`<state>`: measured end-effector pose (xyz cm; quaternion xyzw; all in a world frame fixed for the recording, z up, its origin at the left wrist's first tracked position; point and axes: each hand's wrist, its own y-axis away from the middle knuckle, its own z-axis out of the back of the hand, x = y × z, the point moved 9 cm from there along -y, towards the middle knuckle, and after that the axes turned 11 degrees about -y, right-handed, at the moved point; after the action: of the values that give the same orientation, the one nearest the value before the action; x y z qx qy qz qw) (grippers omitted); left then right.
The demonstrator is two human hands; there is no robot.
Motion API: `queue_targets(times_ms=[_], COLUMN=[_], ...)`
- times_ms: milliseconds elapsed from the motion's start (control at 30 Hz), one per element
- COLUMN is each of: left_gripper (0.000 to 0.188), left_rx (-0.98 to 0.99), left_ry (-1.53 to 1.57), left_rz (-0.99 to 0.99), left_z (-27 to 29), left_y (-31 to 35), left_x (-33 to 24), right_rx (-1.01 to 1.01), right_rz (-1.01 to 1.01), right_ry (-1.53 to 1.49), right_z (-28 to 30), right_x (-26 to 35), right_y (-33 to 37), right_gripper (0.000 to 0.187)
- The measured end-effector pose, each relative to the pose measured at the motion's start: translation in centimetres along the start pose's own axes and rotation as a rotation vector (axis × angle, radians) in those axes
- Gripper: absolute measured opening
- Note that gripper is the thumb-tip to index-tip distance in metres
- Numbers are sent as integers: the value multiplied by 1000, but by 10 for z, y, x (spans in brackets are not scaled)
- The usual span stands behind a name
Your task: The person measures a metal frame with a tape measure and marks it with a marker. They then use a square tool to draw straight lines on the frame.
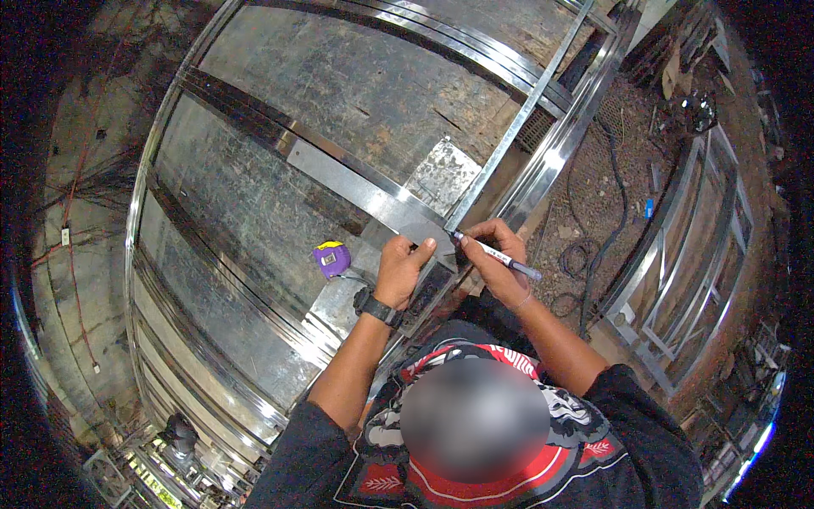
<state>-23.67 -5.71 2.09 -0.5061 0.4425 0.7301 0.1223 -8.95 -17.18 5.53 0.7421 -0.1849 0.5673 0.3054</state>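
Note:
My right hand [498, 265] grips a white marker pen [500, 256] with a dark end, its tip close to the near end of a long thin metal bar [517, 127]. My left hand [404, 270] is closed at the near end of a flat steel strip [360, 188], thumb on top, beside a grey rounded plate [424, 233]. The fingers under that end are partly hidden. The strip lies along a cross member of a shiny metal frame [555, 161]. Left of my left hand sits a purple tape measure [331, 260] with a yellow top.
The frame's bars cross a worn, dark worktop [254, 178]. A mottled metal plate [445, 174] lies beside the strip. On the floor to the right are a dark cable [612, 212], a blue object [649, 209] and another metal frame [678, 263]. A red cord [75, 280] runs along the left floor.

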Motion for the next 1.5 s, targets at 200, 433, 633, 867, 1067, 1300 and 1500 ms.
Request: queue_targets(times_ms=[200, 433, 633, 867, 1067, 1300, 1500], left_gripper=[18, 19, 21, 20, 20, 20, 20], left_rx=[-12, 3, 119, 124, 92, 36, 13], left_ry=[48, 105, 290, 138, 256, 194, 127], left_rz=[8, 71, 164, 179, 149, 112, 64], left_z=[0, -1, -6, -9, -19, -18, -16], left_y=[1, -1, -1, -7, -8, -9, -9], left_x=[1, 10, 8, -9, -7, -6, -7], right_rx=[3, -143, -233, -255, -243, -299, -283], right_rz=[-32, -52, -55, -111, -86, -56, -59], right_ry=[120, -75, -196, -346, -378, -334, -375], right_z=[13, 9, 4, 10, 7, 12, 9], right_x=[3, -21, -34, -41, -33, -47, -46], right_y=[9, 26, 31, 22, 23, 25, 24], right_gripper=[19, 31, 34, 30, 28, 28, 28])
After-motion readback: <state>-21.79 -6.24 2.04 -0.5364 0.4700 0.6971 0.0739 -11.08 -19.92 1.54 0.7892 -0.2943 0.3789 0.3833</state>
